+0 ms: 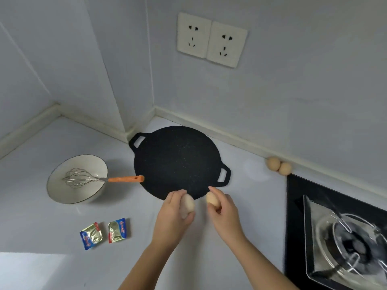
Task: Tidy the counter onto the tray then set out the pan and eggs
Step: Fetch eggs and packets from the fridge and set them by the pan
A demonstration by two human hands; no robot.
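A flat black round pan with two loop handles lies on the white counter near the wall corner. Just in front of its near rim, my left hand holds a pale brown egg, and my right hand holds a second egg. The two held eggs are close together but apart. Two more eggs lie side by side against the back wall's edge strip, right of the pan.
A white bowl left of the pan holds a whisk with an orange handle that reaches the pan's rim. Two small foil packets lie near the front. A black gas hob fills the right side.
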